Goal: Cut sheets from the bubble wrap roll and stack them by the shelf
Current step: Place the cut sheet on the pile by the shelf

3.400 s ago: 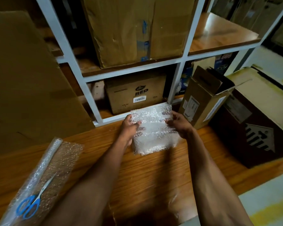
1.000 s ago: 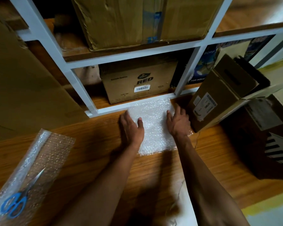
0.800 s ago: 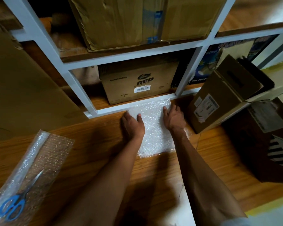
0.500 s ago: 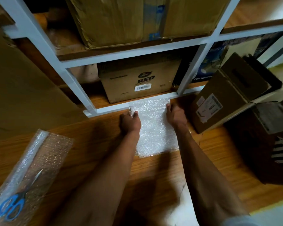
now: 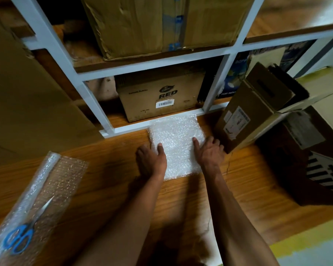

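A stack of cut bubble wrap sheets (image 5: 176, 143) lies flat on the wooden floor, its far edge against the white shelf frame (image 5: 123, 129). My left hand (image 5: 152, 160) rests on the stack's left edge, thumb on the sheets. My right hand (image 5: 209, 150) lies flat on its right edge, fingers spread. Neither hand grips anything. At the lower left the bubble wrap roll (image 5: 37, 200) lies partly unrolled, with blue-handled scissors (image 5: 21, 235) lying on it.
A brown box marked RED (image 5: 161, 95) sits in the bottom shelf behind the stack. A tilted open carton (image 5: 253, 106) stands just right of my right hand, a dark box (image 5: 305, 160) beyond it. A large cardboard sheet (image 5: 23, 96) leans at the left.
The sheet held up in both hands has been laid on the stack and pressed flat. In the last half second both hands slid back toward me along the stack's sides.
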### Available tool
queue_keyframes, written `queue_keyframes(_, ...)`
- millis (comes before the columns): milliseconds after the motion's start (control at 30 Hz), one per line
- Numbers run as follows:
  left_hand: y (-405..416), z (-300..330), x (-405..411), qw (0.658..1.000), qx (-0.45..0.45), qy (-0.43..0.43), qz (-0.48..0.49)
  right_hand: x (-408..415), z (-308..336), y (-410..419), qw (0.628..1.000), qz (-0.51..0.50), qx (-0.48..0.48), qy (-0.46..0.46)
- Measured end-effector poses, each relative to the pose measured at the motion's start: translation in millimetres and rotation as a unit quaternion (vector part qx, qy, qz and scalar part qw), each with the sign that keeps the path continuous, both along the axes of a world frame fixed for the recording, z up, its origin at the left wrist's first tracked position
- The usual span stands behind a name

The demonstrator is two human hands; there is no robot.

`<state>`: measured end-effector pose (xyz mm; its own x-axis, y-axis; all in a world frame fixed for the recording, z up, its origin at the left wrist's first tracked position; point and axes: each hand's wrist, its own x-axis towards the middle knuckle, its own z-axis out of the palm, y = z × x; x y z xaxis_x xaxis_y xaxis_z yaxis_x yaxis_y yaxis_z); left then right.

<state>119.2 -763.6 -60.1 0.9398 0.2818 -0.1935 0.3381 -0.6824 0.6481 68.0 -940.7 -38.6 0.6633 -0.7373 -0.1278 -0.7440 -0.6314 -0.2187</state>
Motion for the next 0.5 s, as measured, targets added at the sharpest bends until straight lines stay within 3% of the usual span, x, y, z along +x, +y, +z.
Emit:
queue_keyframes(367,-3.7,3.3,-22.7,0.997,-0.053,0.055,-0.015,-6.1,-7.3,-1.9,0.976,0.011,0.160,-0.146)
queue_keyframes(500,-1.7,2.7,-22.9,0.998,-0.011,0.057,-0.040,-6.8,-7.2,-8.0,0.972,0.011,0.149,-0.181)
